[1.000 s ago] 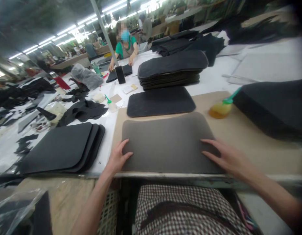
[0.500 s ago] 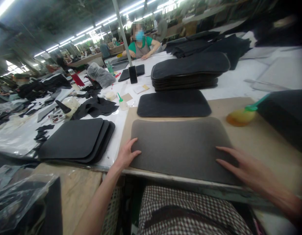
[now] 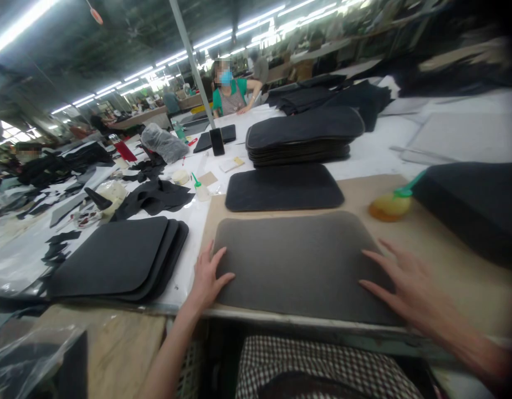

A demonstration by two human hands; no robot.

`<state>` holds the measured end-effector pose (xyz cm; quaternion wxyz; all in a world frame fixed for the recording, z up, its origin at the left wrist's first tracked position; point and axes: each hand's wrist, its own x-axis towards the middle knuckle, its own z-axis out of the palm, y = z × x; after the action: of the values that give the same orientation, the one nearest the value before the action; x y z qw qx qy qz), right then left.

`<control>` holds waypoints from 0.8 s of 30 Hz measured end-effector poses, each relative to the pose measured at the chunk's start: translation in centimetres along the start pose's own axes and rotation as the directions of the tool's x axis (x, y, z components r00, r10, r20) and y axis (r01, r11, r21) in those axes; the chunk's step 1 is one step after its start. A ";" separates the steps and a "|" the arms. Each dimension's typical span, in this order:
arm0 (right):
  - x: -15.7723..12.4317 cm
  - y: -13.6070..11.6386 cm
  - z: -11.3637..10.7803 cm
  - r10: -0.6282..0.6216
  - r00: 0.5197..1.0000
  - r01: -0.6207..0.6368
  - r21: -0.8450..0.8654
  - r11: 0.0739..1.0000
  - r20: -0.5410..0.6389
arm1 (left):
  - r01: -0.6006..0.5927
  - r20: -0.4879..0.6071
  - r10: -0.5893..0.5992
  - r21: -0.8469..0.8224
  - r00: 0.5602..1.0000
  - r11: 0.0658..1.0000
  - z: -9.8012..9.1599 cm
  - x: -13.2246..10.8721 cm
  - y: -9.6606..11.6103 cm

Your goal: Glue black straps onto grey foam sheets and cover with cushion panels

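Note:
A dark grey panel with rounded corners point(image 3: 287, 266) lies flat on brown board at the table's front edge. My left hand point(image 3: 208, 274) rests at its left edge, fingers spread, thumb lying on the surface. At the right end, my right hand point(image 3: 399, 280) has its fingers apart, with thumb and forefinger over the panel. Just beyond lies a smaller black panel point(image 3: 284, 188). To the left is a stack of dark rounded panels point(image 3: 110, 257).
A thick pile of black panels point(image 3: 303, 136) stands farther back. A squeeze bottle with amber liquid point(image 3: 389, 206) lies at right beside a dark stack point(image 3: 472, 208). Black scraps point(image 3: 154, 199) and a small green-tipped bottle point(image 3: 201, 189) are at left. A masked co-worker point(image 3: 233, 94) sits across the table.
The view has shifted, so the table's things sit lower and a little left. Both hands stay at the grey panel's ends; my left fingers look more spread.

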<state>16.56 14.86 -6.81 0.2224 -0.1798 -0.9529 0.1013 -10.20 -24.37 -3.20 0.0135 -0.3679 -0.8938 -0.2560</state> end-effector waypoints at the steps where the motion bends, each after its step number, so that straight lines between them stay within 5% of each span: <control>1: 0.0 0.0 -0.1 -0.048 0.999 0.048 -0.011 0.999 -0.020 | -0.009 -0.015 0.010 0.044 1.000 0.999 0.1 -0.1 -0.3; 9: -1.4 0.8 1.8 -0.150 0.987 0.142 0.118 0.983 0.060 | -0.075 -0.029 0.086 0.271 0.996 0.960 0.9 -0.1 -0.4; 16: -1.1 -1.4 -0.9 -0.071 0.992 0.058 0.129 0.990 0.101 | -0.366 0.146 0.337 0.296 0.930 0.882 4.5 2.0 2.8; 24: -0.3 -3.6 -2.5 0.059 0.991 -0.067 0.060 0.996 0.122 | -0.467 0.261 0.389 0.442 0.884 0.766 8.0 3.5 -0.4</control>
<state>16.90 11.72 -3.76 0.1670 -0.1962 -0.9547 0.1492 -11.76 -18.60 -9.54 0.0958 -0.5651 -0.8192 0.0196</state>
